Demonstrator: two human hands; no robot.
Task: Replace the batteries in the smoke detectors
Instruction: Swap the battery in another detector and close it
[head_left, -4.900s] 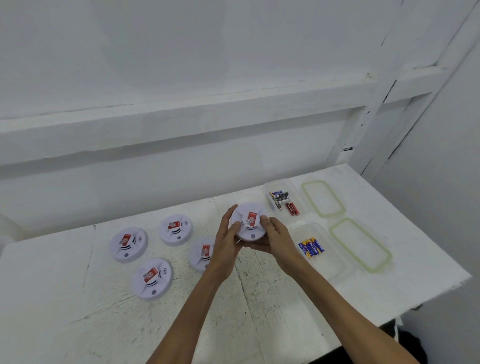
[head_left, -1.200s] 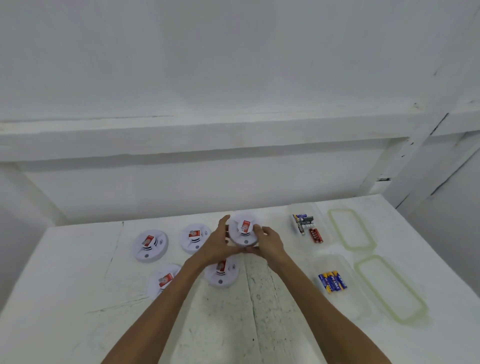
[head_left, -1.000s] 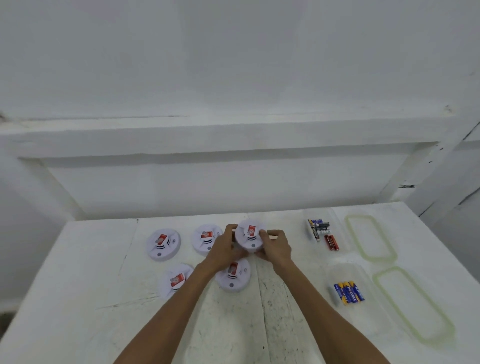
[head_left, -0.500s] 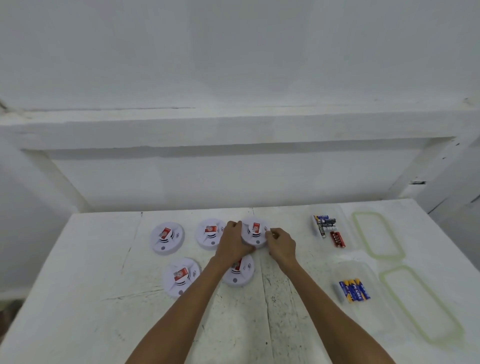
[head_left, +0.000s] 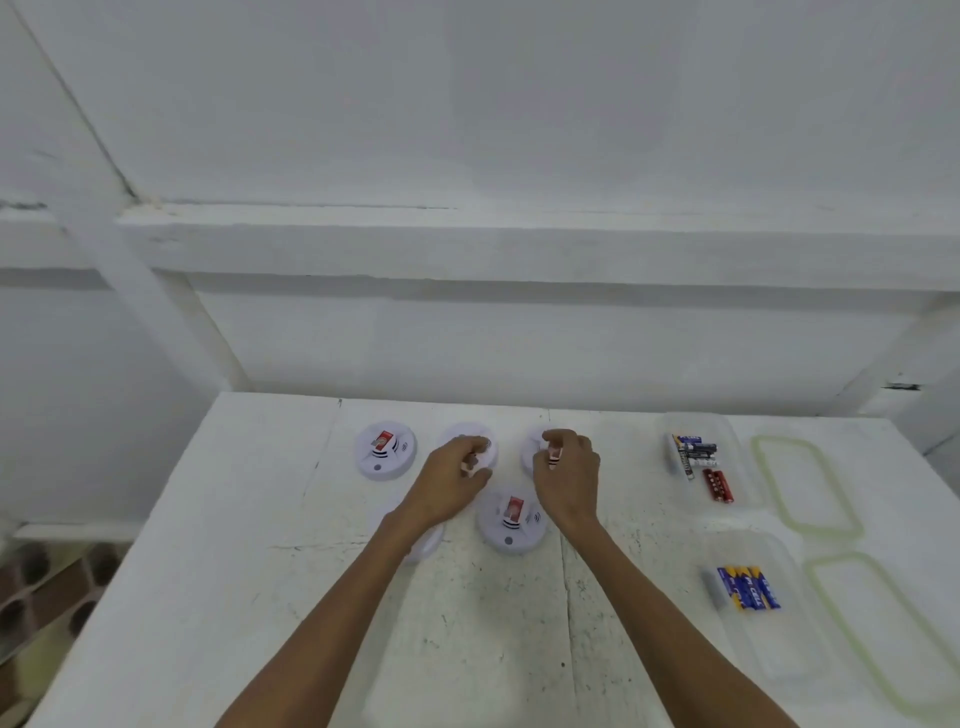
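Observation:
Several white round smoke detectors with red labels lie on the white table (head_left: 260, 597). One detector (head_left: 385, 450) sits at the back left and another (head_left: 511, 517) lies in front between my arms. My left hand (head_left: 452, 480) curls its fingers over the middle back detector (head_left: 485, 451). My right hand (head_left: 569, 470) curls over the back right detector (head_left: 531, 452), whose red label shows between the fingers. My left forearm hides most of a front left detector (head_left: 423, 545). Blue and yellow batteries (head_left: 748, 587) lie in a clear tub (head_left: 769, 644).
A second clear tub (head_left: 737, 467) at the back right holds mixed dark and red batteries (head_left: 698, 460). Two green-rimmed lids (head_left: 805, 483) (head_left: 883, 623) lie along the right side. A wall and ledge stand behind the table. The table's left edge drops to the floor.
The detector held in both hands was set down at the back right. My left hand has moved off it onto the middle back detector. The view has shifted left.

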